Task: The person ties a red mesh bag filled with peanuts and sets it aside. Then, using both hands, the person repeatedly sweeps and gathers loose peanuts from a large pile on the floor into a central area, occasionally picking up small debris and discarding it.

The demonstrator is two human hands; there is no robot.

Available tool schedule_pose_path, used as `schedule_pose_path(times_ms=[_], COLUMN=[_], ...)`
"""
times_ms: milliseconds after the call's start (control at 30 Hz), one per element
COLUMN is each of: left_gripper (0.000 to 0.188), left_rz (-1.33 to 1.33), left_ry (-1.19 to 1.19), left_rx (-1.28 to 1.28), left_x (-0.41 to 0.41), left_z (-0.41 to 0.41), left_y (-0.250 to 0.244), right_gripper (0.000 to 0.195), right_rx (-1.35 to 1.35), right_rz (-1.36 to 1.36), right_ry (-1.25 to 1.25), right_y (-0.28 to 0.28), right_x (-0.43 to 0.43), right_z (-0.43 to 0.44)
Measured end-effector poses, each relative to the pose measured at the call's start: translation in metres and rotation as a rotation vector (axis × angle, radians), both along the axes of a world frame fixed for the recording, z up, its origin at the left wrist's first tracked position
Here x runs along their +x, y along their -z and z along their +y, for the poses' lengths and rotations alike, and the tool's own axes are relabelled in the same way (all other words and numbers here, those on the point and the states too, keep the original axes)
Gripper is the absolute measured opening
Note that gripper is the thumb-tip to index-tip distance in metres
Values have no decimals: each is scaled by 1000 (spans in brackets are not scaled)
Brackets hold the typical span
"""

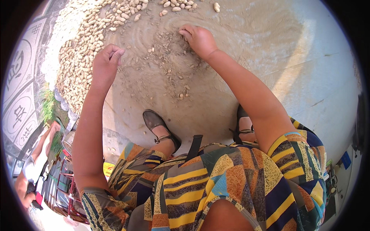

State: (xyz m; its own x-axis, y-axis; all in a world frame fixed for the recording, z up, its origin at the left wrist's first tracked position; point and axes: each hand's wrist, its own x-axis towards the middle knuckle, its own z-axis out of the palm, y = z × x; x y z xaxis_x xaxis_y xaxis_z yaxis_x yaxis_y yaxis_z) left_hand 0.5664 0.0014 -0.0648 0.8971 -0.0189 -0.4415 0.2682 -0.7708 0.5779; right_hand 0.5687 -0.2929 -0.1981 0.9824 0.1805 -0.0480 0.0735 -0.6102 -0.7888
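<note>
A broad heap of unshelled peanuts (76, 62) covers the ground at the left and upper left, with its far side in glaring sun. My left hand (107, 65) is at the heap's right edge, thumb against curled fingers; whether anything is in them cannot be seen. Before me, a thin patch of soil and shell debris (166, 62) spreads over the dusty concrete floor (219, 83), with small loose kernels (181, 95) among it. My right hand (199, 40) is over the upper right of this debris. Its fingers are bent and bunched, and their tips are partly hidden.
More peanuts (176, 8) lie at the top, one (216, 7) apart from the others. My shoe (157, 119) is planted below the debris. Another person (31, 170) is at the lower left, near a red metal frame (68, 184). Green plants (48, 101) grow beside the heap.
</note>
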Motion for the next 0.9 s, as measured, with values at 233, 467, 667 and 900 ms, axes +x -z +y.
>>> schedule_pose_path(times_ms=[233,467,667,900], left_gripper=[17,18,18,9], left_rz=[9,-51,-25,-51], left_ry=[-437,-726,-757,-671], left_rx=[-322,-471,-509,-599], left_x=[-39,-87,-100,-86], left_z=[-41,-22,-23,-51], left_y=[40,77,73,27], right_gripper=[17,13,14,16], right_rx=[127,-9,68,116], right_rz=[-275,108,-127,13], right_ry=[36,31,106,59], right_y=[24,2,24,17], right_x=[4,13,15,9], right_z=[0,0,-7,-5])
